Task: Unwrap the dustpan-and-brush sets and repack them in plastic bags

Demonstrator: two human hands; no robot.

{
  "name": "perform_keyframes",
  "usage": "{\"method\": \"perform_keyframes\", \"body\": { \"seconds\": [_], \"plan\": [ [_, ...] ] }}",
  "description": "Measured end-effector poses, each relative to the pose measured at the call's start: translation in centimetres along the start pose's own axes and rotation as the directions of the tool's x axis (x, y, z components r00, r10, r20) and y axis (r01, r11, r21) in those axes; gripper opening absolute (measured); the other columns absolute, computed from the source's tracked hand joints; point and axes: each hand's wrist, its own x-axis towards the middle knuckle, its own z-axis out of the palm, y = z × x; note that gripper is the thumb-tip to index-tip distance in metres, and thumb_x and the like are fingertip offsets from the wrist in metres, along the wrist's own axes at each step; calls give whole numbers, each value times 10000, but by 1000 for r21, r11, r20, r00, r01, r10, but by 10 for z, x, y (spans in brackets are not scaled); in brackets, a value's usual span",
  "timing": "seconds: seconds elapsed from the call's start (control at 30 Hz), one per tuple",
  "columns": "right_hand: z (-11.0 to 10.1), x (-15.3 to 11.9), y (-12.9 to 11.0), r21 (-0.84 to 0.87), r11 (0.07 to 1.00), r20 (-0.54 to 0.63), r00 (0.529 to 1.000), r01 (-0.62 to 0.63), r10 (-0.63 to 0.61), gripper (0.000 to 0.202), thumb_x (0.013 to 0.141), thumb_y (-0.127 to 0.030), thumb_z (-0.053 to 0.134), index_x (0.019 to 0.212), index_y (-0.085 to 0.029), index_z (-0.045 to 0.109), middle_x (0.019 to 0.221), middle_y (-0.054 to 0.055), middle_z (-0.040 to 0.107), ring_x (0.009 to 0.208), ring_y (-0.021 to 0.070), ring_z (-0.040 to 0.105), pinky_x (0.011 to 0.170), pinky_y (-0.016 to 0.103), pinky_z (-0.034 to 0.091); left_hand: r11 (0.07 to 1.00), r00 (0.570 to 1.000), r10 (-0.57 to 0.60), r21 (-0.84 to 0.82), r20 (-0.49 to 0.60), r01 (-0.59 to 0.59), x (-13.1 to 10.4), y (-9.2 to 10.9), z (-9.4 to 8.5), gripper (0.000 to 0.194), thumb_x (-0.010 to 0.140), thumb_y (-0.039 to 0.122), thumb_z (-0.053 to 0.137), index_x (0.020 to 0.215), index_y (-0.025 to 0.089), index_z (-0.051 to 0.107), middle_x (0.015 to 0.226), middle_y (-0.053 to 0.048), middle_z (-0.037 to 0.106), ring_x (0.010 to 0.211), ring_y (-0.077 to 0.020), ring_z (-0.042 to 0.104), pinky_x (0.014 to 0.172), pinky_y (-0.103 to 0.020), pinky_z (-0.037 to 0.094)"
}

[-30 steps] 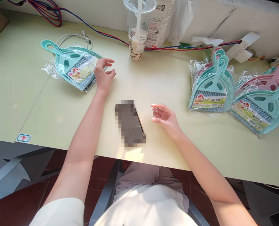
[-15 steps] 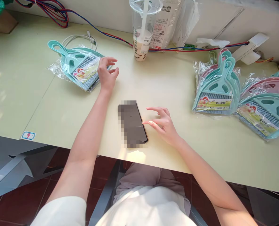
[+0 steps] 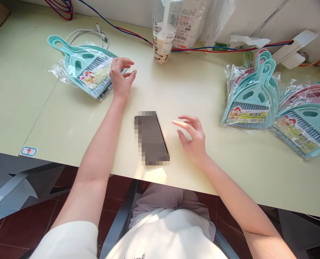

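Observation:
My left hand (image 3: 122, 77) rests at the right edge of a plastic-wrapped dustpan and brush set (image 3: 86, 70), its fingers apart and curved, gripping nothing. The set is light green with grey bristles and a printed label. In front of me on the table lies a phone (image 3: 152, 138), its screen blurred out. My right hand (image 3: 192, 138) is just right of the phone and apart from it, fingers loosely bent with a gap between thumb and forefinger, nothing held.
More wrapped dustpan sets (image 3: 253, 95) are piled at the right, some pink. A drink cup (image 3: 162, 39) with a straw stands at the back beside plastic packaging (image 3: 188, 27). Red and blue wires (image 3: 130, 32), a white cable (image 3: 86, 32) and a power strip (image 3: 295, 46) lie along the wall.
My right hand has drawn back from the phone's edge, to the right. My left hand stays by the dustpan set. The view has shifted slightly.

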Motion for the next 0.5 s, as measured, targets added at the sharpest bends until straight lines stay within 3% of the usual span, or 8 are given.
{"method": "perform_keyframes", "body": {
  "seconds": [0.13, 0.27, 0.4, 0.5],
  "plan": [
    [0, 0, -1, -20, 1000, -77, 997, 0, -1, 395, 906, -101, 426, 1072, -357, 677, 1070, 49, 574, 896, 187, 596, 791, 389, 522, 999, 999, -35, 32, 18, 34, 2, 1, -1, 210, 888, 192, 665, 987, 203, 480, 1100, 38, 465, 966, -36, 445, 797, -212, 503],
    [1, 1, -1, -23, 1000, -130, 991, 12, -15, 429, 870, -45, 426, 1020, -341, 698, 1004, 33, 576, 804, 156, 585, 783, 371, 510, 1000, 999, -13, -8, -44, 13, 0, 4, -3, 143, 877, 125, 622, 925, 237, 546, 1088, 17, 509, 929, -63, 492, 741, -240, 533],
    [2, 1, 1, -36, 998, -143, 988, 47, -52, 448, 839, -11, 437, 1001, -334, 701, 981, 18, 577, 809, 145, 586, 784, 354, 496, 1000, 994, 25, -2, -106, -25, -2, 7, -3, 280, 784, 5, 565, 899, 261, 576, 1065, -5, 552, 926, -88, 554, 698, -269, 575],
    [3, 1, 2, -51, 997, -132, 989, 65, -71, 462, 826, 3, 438, 993, -337, 702, 956, 13, 578, 803, 144, 585, 764, 342, 487, 999, 997, 48, 10, -64, -48, -5, 11, -3, 343, 732, 16, 594, 932, 294, 574, 1107, 12, 557, 931, -93, 565, 683, -265, 590]
  ]
}}
